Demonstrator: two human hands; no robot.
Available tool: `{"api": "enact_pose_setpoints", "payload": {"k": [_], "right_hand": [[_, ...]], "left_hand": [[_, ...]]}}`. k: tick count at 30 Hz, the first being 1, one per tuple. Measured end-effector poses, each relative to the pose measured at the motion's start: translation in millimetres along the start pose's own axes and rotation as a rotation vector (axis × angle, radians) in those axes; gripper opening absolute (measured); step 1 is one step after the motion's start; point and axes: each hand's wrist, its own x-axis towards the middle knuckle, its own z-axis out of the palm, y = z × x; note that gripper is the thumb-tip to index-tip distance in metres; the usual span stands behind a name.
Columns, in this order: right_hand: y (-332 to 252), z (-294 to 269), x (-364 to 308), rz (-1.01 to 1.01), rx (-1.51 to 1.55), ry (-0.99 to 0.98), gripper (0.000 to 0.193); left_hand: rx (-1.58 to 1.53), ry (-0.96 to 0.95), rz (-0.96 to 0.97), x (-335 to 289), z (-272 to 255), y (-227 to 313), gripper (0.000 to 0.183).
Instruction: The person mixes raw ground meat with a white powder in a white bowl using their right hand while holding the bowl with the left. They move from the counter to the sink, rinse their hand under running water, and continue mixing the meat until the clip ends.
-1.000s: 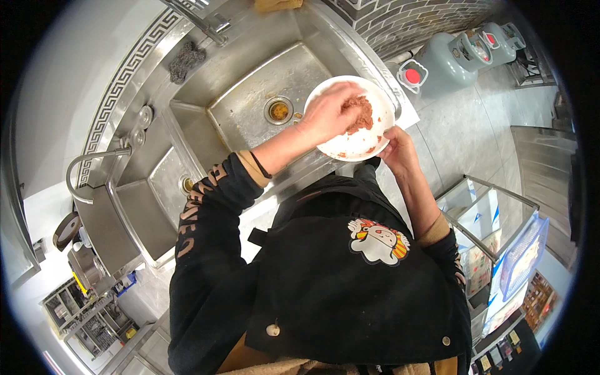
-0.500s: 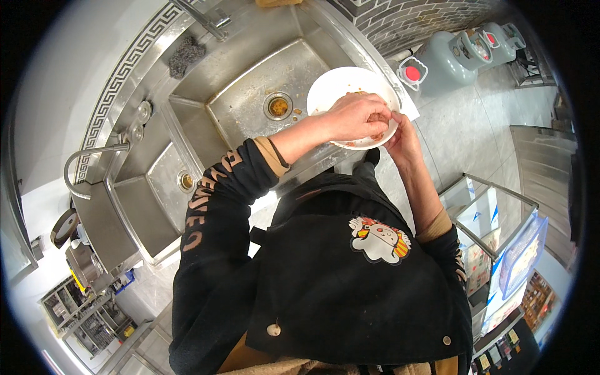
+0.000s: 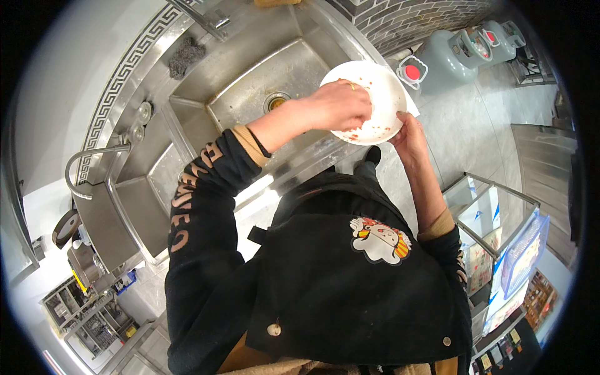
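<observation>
A wide white bowl (image 3: 389,94) is tilted a little over the right front edge of the sink. My right hand (image 3: 410,136) grips its right rim, thumb over the edge and fingers underneath. Inside the bowl, my left hand (image 3: 342,105) has its fingers curled down towards the inner wall; whatever they hold is hidden by the hand. Reddish-brown food bits (image 3: 354,137) cling to the white surface around it. A ring shows on a left-hand finger.
Left of the bowl lies a steel sink basin (image 3: 250,78) with a drain (image 3: 275,101). A smaller basin (image 3: 147,206) and a curved tap (image 3: 75,159) are further left. A dark scouring pad (image 3: 186,57) rests on the ledge. Grey gas cylinders (image 3: 447,62) stand beyond; a rack (image 3: 494,231) is at right.
My left hand has moved left within the bowl, its fingers now curled out of sight. The brownish food lump under it no longer shows. The bowl has shifted slightly right and away.
</observation>
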Motion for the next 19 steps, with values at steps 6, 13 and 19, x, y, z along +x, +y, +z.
{"api": "enact_pose_setpoints", "payload": {"k": [6, 13, 19], "right_hand": [[-4, 6, -5, -0.089, -0.007, 0.016, 0.028], [10, 15, -3, -0.077, 0.072, 0.111, 0.028], [16, -6, 8, -0.055, 0.116, 0.042, 0.038]], "left_hand": [[-0.026, 0.191, -0.694, 6, 7, 7, 0.045], [-0.205, 0.180, -0.750, 13, 38, 25, 0.044], [-0.227, 0.450, -0.677, 20, 4, 18, 0.031]]}}
